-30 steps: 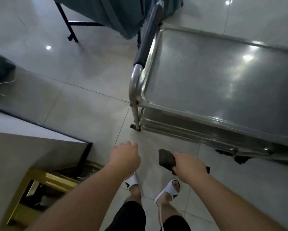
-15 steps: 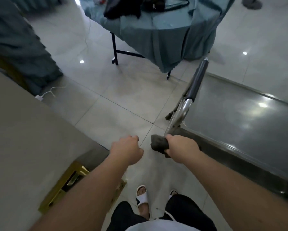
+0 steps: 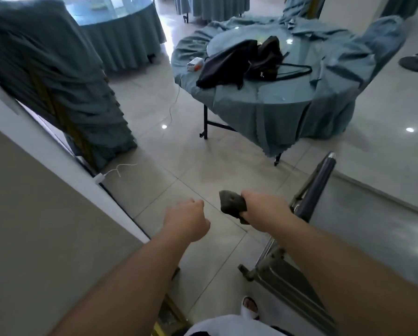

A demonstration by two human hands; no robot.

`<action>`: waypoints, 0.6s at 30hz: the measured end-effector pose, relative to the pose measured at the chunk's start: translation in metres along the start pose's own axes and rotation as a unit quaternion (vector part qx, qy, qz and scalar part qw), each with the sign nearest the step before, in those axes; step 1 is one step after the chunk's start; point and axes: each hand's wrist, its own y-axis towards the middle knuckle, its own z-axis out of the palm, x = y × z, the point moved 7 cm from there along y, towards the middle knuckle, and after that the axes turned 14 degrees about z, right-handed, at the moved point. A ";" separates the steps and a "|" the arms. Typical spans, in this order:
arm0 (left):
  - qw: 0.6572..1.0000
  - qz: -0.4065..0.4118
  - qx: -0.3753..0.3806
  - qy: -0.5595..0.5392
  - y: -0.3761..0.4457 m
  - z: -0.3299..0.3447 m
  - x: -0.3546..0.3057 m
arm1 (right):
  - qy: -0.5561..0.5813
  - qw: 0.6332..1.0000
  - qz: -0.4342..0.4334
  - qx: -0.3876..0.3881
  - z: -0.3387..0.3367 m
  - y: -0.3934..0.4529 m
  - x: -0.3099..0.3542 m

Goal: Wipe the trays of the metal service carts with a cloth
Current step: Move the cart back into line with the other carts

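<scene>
Dark cloth (image 3: 232, 204), bunched in the right hand (image 3: 263, 207), which grips it in a fist: soft, light, likely needs spreading flat to wipe. Left hand (image 3: 187, 221) loosely curled, holding nothing. Cart (image 3: 271, 270) just right; steel tray (image 3: 372, 219) looks stiff, smooth, probably slippery. Handle (image 3: 320, 183) beyond.

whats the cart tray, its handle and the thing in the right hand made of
Cart tray: looks like brushed stainless steel, grey with soft ceiling-light reflections. Handle: a dark matte sleeve, probably rubber or plastic, over a metal tube whose shiny tip shows at the far end. Cloth gripped by the right hand: dark grey, bunched and soft, likely a fabric rag.
</scene>
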 end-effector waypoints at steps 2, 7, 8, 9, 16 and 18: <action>1.000 0.005 -0.013 0.000 0.021 -0.018 -0.011 | 0.007 1.000 0.007 -0.003 -0.016 0.017 -0.015; 0.999 0.026 -0.019 0.026 0.075 -0.049 -0.033 | 0.021 0.999 0.040 -0.002 -0.042 0.059 -0.049; 0.999 0.031 -0.016 0.028 0.088 -0.054 -0.035 | 0.020 0.999 0.050 -0.006 -0.046 0.068 -0.054; 0.999 0.037 -0.015 0.030 0.103 -0.059 -0.036 | 0.021 0.998 0.062 -0.008 -0.050 0.078 -0.060; 0.991 0.112 0.009 0.067 0.223 -0.089 -0.037 | 0.040 0.988 0.146 0.030 -0.065 0.159 -0.077; 0.988 0.137 0.012 0.066 0.265 -0.099 -0.034 | 0.055 0.982 0.174 0.042 -0.074 0.191 -0.078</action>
